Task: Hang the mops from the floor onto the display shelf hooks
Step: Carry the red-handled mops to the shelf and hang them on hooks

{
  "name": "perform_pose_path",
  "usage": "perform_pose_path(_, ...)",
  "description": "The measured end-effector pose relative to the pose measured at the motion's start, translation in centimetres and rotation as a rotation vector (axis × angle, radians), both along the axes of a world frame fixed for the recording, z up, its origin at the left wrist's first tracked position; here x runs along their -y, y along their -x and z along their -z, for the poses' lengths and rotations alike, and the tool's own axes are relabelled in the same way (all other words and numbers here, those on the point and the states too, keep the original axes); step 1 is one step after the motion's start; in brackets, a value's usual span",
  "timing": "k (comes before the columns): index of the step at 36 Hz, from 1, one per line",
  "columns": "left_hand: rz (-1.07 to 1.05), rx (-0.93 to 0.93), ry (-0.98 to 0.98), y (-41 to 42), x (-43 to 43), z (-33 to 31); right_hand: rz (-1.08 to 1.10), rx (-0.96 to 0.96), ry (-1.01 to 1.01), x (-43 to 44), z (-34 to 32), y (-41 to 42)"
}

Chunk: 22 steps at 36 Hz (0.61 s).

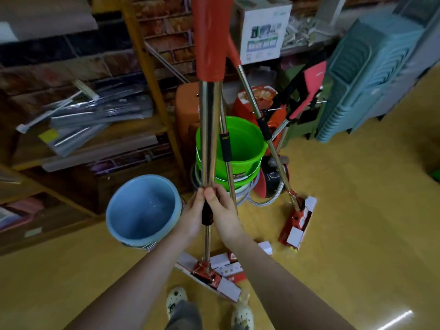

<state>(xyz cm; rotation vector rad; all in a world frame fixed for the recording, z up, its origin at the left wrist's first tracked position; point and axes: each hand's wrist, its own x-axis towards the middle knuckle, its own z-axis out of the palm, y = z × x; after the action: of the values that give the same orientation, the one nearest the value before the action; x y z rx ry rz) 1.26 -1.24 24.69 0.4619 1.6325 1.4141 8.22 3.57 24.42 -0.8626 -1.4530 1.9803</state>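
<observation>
The left grip (192,216) and right grip (225,214) both curled round the black sleeve of the mop (209,139). Glossy chrome pole, smooth red handle, flat card-wrapped head, printing unreadable.

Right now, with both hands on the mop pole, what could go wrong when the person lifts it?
1. The left hand and right hand grip the held mop low on its pole, so the long upper part could tip sideways.
2. Two leaning mops stand close behind it; lifting may knock them over.
3. Its mop head lies near the blue bucket and the shoes, and might catch them.
</observation>
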Motion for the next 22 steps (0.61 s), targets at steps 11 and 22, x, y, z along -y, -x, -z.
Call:
perform_pose_path(11,0.032,-0.045,-0.169,-2.5,3.0,-6.5,0.064,-0.142,-0.046,3.2,-6.7,-1.7)
perform_pose_path(22,0.242,0.054,-0.296,-3.1,10.4,-12.6,0.26,-0.105,-0.208,11.6,-13.1,-3.0)
